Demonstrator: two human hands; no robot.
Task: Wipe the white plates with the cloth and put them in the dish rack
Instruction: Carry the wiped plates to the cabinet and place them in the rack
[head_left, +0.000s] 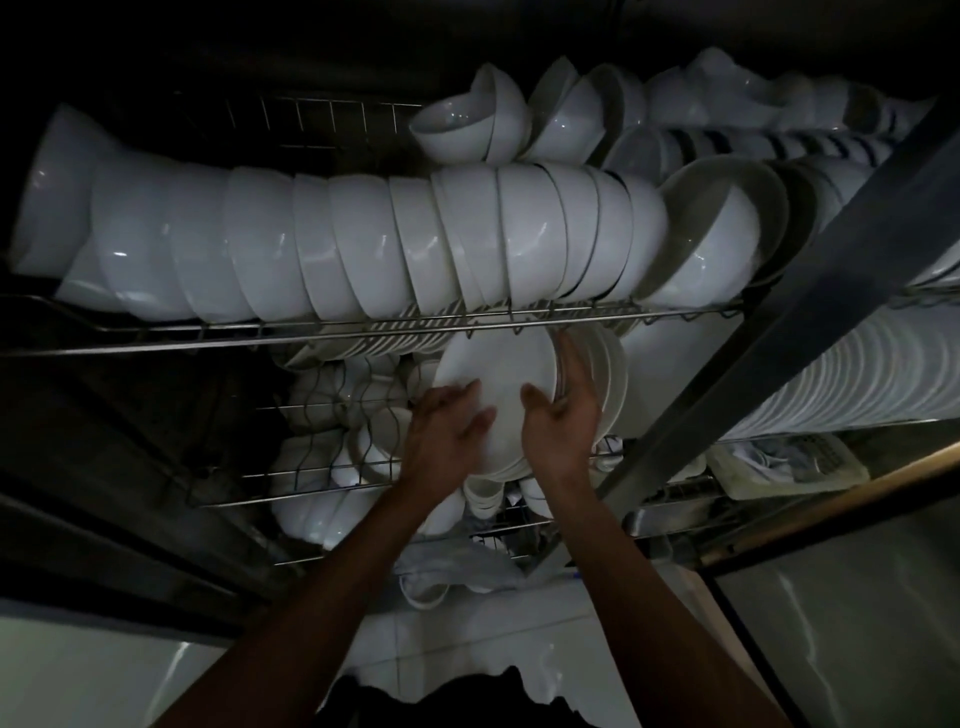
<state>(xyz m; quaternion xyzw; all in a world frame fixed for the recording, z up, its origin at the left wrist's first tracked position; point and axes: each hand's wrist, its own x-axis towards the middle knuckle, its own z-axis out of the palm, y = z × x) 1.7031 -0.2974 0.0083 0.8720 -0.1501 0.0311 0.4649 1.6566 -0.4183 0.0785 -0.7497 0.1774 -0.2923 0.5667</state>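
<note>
Below the upper shelf of nested white bowls (363, 239), both hands meet on one white plate (498, 374) standing on edge in the wire dish rack (311, 483). Left hand (447, 431) lies with straight fingers flat on the plate's face; right hand (558, 421) cups the right rim, beside the standing plates (613, 374) already racked. Risk — the plate misses its slot and slides, or knocks its neighbours. No cloth can be made out in either hand.
</note>
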